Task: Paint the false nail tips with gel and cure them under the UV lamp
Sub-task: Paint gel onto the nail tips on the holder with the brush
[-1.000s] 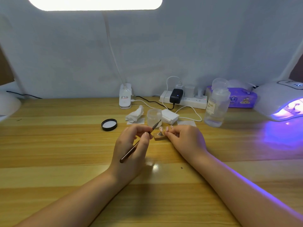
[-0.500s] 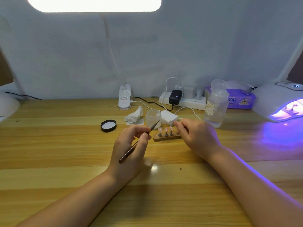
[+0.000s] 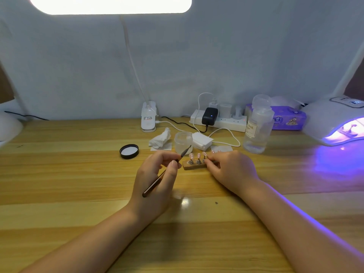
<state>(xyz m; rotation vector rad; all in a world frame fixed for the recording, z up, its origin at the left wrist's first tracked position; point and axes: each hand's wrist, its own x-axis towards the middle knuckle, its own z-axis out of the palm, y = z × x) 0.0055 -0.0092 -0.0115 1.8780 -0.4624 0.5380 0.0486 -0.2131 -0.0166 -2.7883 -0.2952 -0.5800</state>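
Note:
A small wooden holder (image 3: 192, 166) lies at the table's middle with several pale pink nail tips (image 3: 198, 155) standing on little stands. My left hand (image 3: 155, 178) pinches a thin dark brush (image 3: 163, 173), its tip raised just left of the tips. My right hand (image 3: 230, 170) grips the holder's right end, covering that part. An open frosted gel jar (image 3: 183, 141) stands just behind the brush tip, its black lid (image 3: 129, 151) lying to the left. At the far right edge the white UV lamp (image 3: 332, 119) glows purple.
Behind the holder lie a crumpled tissue (image 3: 160, 139), a stack of white pads (image 3: 201, 140), a clear liquid bottle (image 3: 258, 129), a power strip (image 3: 218, 119) with cables, a purple wipes pack (image 3: 287, 119) and a desk lamp base (image 3: 148, 120).
My right hand has drawn the holder out to the right, so three tips stand uncovered. My left hand has kept the brush in about the same place.

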